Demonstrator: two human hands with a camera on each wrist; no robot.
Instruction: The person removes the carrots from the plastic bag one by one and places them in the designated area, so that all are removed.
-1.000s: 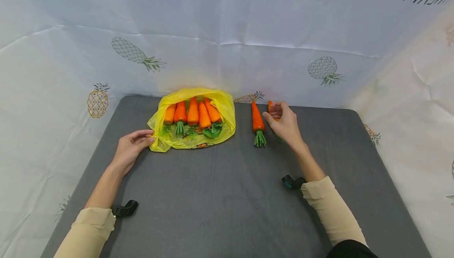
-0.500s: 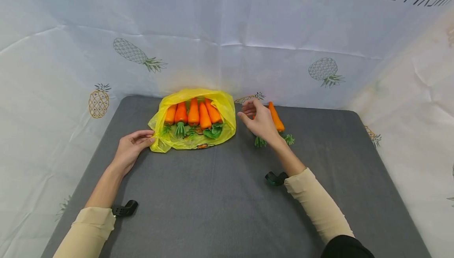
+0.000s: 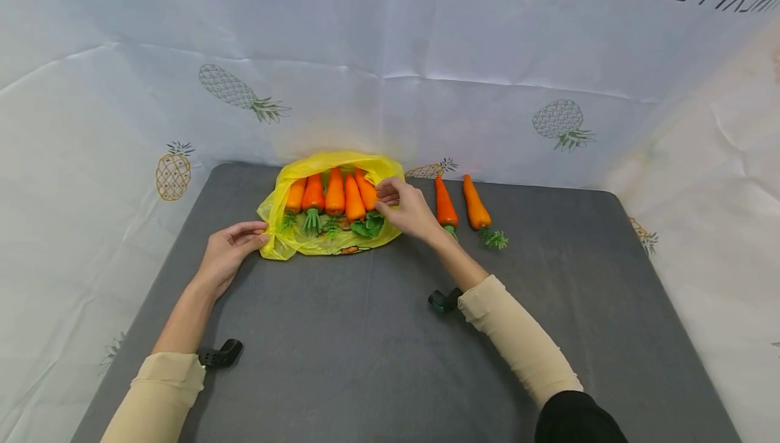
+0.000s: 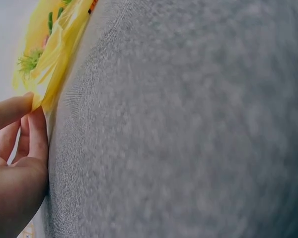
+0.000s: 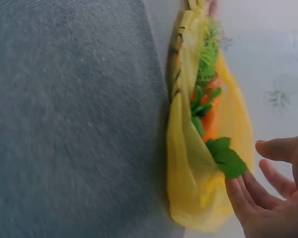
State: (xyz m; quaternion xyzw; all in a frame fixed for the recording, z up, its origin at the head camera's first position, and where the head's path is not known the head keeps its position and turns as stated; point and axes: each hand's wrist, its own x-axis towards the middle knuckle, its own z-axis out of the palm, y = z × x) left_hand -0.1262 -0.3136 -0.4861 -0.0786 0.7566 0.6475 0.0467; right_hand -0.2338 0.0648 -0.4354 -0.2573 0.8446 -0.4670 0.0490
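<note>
A yellow plastic bag (image 3: 390,166) lies at the back of the table with its mouth facing me, several orange carrots (image 3: 334,192) with green tops inside. My left hand (image 3: 224,259) pinches the bag's front left corner; in the left wrist view, thumb and fingertips grip the yellow film (image 4: 64,54). My right hand (image 3: 409,211) reaches to the bag's right side, beside the rightmost carrot (image 3: 367,191). In the right wrist view, the thumb stands apart from the fingers, and the fingertips are right at a green leaf (image 5: 227,157) at the bag's mouth.
Two more carrots, a redder one (image 3: 446,204) and a lighter orange one (image 3: 477,209), lie on the grey table (image 3: 365,348) to the right of the bag. A white pineapple-print cloth (image 3: 390,36) hangs behind the table.
My right hand has let go of the lighter carrot at the right and moved left, over the redder carrot, to the bag. My left hand still holds the bag's corner.
</note>
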